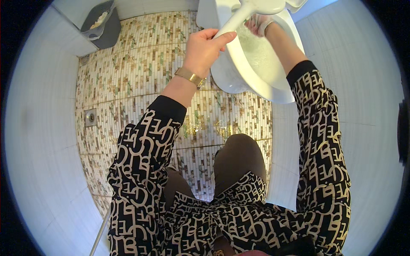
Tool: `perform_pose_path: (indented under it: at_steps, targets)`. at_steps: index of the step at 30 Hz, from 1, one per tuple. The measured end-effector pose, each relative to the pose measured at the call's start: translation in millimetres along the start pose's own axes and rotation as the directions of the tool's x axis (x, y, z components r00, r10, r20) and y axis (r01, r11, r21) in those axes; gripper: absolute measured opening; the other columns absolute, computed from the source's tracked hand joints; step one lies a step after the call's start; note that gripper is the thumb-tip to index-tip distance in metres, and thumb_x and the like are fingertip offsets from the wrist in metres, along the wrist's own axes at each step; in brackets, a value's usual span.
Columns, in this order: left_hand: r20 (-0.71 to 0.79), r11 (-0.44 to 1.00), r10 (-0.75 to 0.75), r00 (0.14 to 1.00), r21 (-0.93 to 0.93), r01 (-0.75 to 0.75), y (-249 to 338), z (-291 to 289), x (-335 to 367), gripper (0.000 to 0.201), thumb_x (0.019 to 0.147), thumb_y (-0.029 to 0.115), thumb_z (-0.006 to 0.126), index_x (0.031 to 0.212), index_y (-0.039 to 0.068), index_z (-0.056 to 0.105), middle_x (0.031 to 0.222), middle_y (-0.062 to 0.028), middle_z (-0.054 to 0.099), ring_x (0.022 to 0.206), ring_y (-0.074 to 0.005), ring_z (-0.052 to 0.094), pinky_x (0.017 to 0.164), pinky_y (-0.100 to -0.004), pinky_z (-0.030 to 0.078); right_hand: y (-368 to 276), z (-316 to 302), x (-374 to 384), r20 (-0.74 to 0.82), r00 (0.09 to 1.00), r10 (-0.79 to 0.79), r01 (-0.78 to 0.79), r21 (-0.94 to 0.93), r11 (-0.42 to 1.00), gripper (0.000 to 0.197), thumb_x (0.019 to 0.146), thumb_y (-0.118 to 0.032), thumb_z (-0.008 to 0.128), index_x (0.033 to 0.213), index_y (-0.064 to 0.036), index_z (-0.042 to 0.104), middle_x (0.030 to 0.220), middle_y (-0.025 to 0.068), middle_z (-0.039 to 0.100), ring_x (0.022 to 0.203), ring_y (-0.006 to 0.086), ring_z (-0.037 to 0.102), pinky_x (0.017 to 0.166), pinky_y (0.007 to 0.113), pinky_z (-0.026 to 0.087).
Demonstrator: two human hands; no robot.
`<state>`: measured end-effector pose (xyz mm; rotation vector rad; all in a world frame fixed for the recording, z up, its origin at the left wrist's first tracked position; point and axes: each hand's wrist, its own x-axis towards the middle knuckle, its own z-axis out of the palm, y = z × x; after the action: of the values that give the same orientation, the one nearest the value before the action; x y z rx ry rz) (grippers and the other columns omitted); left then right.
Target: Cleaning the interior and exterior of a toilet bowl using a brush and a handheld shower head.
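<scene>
the white long-handled tool [238, 19] lies over the far left part of the white basin [244, 73], its far end cut off by the picture's edge, so its kind cannot be told; its near end is gripped by the left hand [203, 50], fingers closed round it; from there its long axis is slanted to the far right, across the rim; the left hand is the nearer, being in contact, while the right hand [257, 25] is lowered into the basin, just right of the handle and partly hidden by it; whether its fingers are closed on anything cannot be told; two hands, one tool and one basin are counted; one grey bin [109, 33] and one floor drain [90, 118] are seen at left.
</scene>
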<state>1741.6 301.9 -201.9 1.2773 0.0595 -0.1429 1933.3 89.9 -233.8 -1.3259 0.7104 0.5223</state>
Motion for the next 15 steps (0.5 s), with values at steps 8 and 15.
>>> perform_pose_path:
  at_steps: [8, 15]
  targets:
    - [-0.030, 0.999, -0.002, 1.000, -0.039, 0.001, 7, 9, -3, 0.034, 0.076, 0.029, 0.075, 0.094, 0.001, 0.066, 0.064, -0.0002, 0.055, 0.041, -0.0038, 0.038, 0.038, -0.0199, 0.026, 13, -10, 33, -0.101, 0.995, 0.026, -0.038, -0.121, 0.992, 0.020, 0.083, -0.018, 0.048, 0.067, -0.0065, 0.047, 0.051, 0.0064, 0.049, 0.032, 0.0112, 0.038, 0.027, 0.024, 0.030]
    - [-0.033, 1.000, 0.015, 0.999, -0.019, -0.016, 6, 6, -7, 0.033, 0.076, 0.030, 0.074, 0.092, 0.002, 0.066, 0.065, -0.0004, 0.055, 0.041, -0.0044, 0.038, 0.039, -0.0202, 0.026, -1, -54, 12, -0.021, 0.992, 0.123, -0.121, 0.081, 0.989, 0.015, 0.084, -0.006, 0.040, 0.074, -0.0004, 0.050, 0.053, 0.0050, 0.050, 0.035, 0.0085, 0.042, 0.028, 0.021, 0.030]
